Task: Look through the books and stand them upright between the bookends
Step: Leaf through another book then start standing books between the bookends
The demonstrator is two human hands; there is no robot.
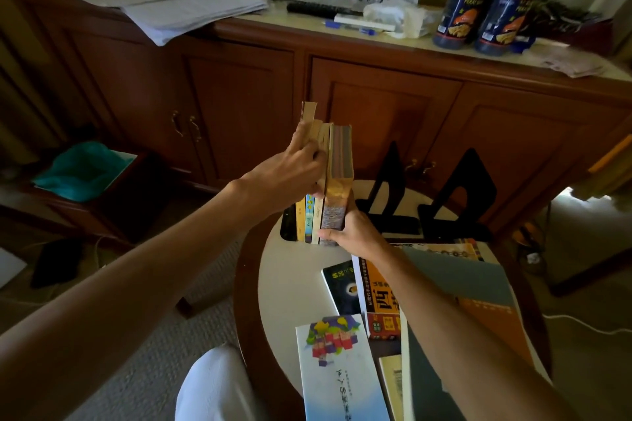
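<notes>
Both hands, left (297, 170) and right (355, 232), grip worn, yellowed paperbacks (337, 181) upright on the round, pale, wood-rimmed worktop (290, 290); black, seemingly metal bookends (455, 198) alongside.

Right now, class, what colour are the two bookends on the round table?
Black, seen in the head view: bookends.

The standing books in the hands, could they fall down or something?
Yes, maybe. The standing books sit near the round table's edge, outside the two black bookends, so only the left hand and right hand seem to steady them. Letting go could tip them toward the floor. Sliding them over might also bump the loose books lying flat close by.
</notes>
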